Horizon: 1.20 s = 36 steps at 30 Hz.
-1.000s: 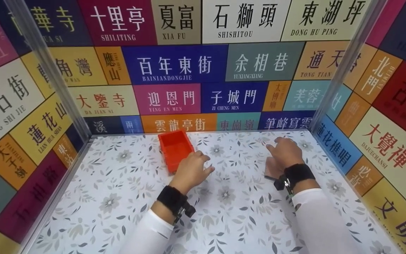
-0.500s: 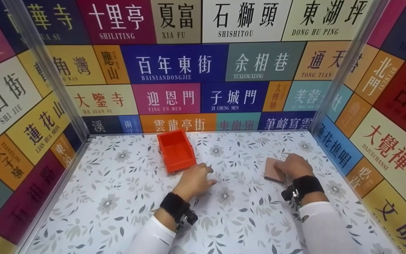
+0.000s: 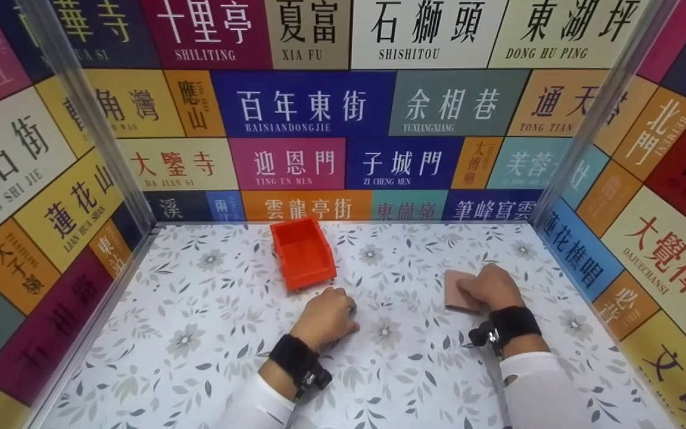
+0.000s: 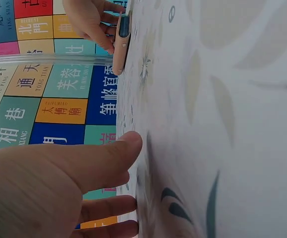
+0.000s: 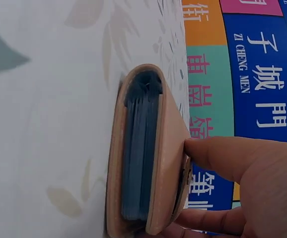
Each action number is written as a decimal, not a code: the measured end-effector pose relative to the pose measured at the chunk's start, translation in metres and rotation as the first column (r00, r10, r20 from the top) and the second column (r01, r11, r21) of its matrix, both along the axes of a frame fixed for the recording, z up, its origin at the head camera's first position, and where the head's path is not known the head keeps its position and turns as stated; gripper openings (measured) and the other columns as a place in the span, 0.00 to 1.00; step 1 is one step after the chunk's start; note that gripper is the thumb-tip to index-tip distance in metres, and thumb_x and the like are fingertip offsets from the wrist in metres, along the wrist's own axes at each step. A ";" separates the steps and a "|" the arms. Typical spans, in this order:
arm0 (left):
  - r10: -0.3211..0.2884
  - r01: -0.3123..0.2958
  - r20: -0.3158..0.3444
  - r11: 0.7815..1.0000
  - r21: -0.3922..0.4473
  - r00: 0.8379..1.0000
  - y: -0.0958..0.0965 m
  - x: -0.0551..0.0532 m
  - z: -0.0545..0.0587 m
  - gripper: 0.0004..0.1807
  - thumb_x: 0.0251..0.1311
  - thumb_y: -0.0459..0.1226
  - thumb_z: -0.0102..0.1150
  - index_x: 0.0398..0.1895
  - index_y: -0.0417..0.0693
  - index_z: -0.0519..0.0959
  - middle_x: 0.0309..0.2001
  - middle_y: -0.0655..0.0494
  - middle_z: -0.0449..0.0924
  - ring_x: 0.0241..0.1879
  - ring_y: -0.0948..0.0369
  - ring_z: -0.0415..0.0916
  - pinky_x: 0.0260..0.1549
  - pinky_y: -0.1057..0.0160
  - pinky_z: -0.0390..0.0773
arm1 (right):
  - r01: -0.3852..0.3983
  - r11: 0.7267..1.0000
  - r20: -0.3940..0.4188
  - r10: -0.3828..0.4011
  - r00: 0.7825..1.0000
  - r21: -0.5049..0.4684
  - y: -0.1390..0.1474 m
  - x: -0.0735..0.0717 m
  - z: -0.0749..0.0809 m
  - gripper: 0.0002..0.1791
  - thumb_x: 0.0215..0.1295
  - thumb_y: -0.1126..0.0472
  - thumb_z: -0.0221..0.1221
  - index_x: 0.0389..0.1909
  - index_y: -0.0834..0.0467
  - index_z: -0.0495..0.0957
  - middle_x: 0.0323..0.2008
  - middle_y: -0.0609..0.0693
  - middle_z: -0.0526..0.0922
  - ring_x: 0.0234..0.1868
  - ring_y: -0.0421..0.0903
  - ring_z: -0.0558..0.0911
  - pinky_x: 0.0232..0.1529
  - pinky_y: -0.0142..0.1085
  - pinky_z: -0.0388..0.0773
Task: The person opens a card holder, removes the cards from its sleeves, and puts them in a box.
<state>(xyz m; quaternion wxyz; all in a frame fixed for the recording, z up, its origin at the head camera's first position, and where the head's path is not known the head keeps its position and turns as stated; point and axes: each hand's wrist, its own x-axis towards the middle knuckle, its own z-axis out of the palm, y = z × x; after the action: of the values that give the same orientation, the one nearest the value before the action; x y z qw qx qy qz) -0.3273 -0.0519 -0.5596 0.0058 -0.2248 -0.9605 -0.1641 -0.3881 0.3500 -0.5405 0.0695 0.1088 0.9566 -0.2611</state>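
Note:
A pinkish-tan card holder [image 3: 455,292] lies on the table at the right in the head view. My right hand [image 3: 493,289] grips its right side. In the right wrist view the card holder [image 5: 170,131] shows a stack of clear bluish sleeves between its covers, with the thumb on the upper cover and the other fingers near the clasp edge. My left hand [image 3: 326,320] rests on the table in front of the red plastic bin [image 3: 313,277], apart from it. The left wrist view shows that left hand [image 4: 59,173] with relaxed fingers, holding nothing.
The table [image 3: 379,381] has a white floral cover. A back wall [image 3: 295,107] and two side walls with coloured name panels enclose it, joined by clear corner strips. The red bin stands near the back wall, left of centre.
My right hand has come down and back onto the card holder, having been above and beyond it. The left hand has drawn back from the red bin toward me.

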 end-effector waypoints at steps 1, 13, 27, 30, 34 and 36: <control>-0.007 0.007 -0.011 1.000 -0.001 1.000 -0.001 0.001 0.000 0.11 0.61 0.45 0.83 0.39 0.50 0.93 0.38 0.55 0.83 0.43 0.53 0.79 0.41 0.54 0.80 | -0.014 1.000 -0.007 0.014 1.000 0.003 -0.005 0.001 0.000 0.33 0.69 0.43 0.67 0.53 0.72 0.82 0.46 0.66 0.84 0.44 0.61 0.83 0.47 0.48 0.78; 0.004 -0.003 -0.027 0.999 0.036 1.000 -0.004 0.000 -0.004 0.16 0.60 0.48 0.85 0.27 0.54 0.85 0.35 0.59 0.76 0.40 0.56 0.74 0.37 0.58 0.73 | -0.078 0.996 -0.042 0.076 0.996 -0.044 -0.081 0.011 0.002 0.26 0.63 0.44 0.76 0.39 0.64 0.82 0.34 0.57 0.83 0.34 0.55 0.81 0.35 0.42 0.75; 0.048 -0.051 0.056 0.997 0.065 0.997 0.000 -0.002 -0.006 0.29 0.80 0.52 0.67 0.78 0.52 0.82 0.68 0.49 0.88 0.69 0.49 0.84 0.72 0.44 0.82 | -0.179 0.983 -0.107 0.181 0.978 0.026 -0.167 0.027 -0.008 0.29 0.61 0.44 0.77 0.45 0.68 0.85 0.36 0.56 0.86 0.35 0.53 0.81 0.44 0.48 0.84; 0.040 -0.041 0.022 0.998 0.051 0.999 0.000 0.001 -0.008 0.31 0.78 0.55 0.68 0.77 0.54 0.81 0.67 0.50 0.87 0.67 0.49 0.85 0.69 0.45 0.84 | -0.217 0.974 -0.135 0.223 0.965 0.060 -0.180 0.032 -0.011 0.30 0.61 0.43 0.78 0.43 0.69 0.85 0.35 0.57 0.86 0.33 0.52 0.81 0.43 0.49 0.85; 0.021 -0.019 -0.040 0.999 0.037 0.999 -0.001 0.003 -0.010 0.30 0.73 0.57 0.73 0.73 0.58 0.85 0.68 0.53 0.85 0.63 0.49 0.87 0.63 0.45 0.86 | -0.237 0.969 -0.179 0.246 0.953 0.069 -0.191 0.038 -0.012 0.29 0.61 0.44 0.78 0.40 0.68 0.85 0.33 0.57 0.86 0.30 0.52 0.80 0.38 0.49 0.84; 0.013 -0.012 -0.056 1.000 0.026 0.998 -0.001 0.003 -0.011 0.27 0.72 0.58 0.74 0.69 0.59 0.87 0.70 0.53 0.84 0.63 0.49 0.87 0.63 0.45 0.87 | -0.238 0.969 -0.185 0.246 0.951 0.067 -0.195 0.040 -0.011 0.29 0.60 0.44 0.78 0.40 0.68 0.84 0.33 0.57 0.86 0.30 0.52 0.80 0.37 0.48 0.84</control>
<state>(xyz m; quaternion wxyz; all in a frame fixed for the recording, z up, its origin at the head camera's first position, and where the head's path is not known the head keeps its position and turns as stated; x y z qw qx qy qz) -0.3244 -0.0529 -0.5711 0.0365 -0.2232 -0.9592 -0.1699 -0.3481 0.1549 -0.5512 0.0058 -0.0334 0.9705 -0.2388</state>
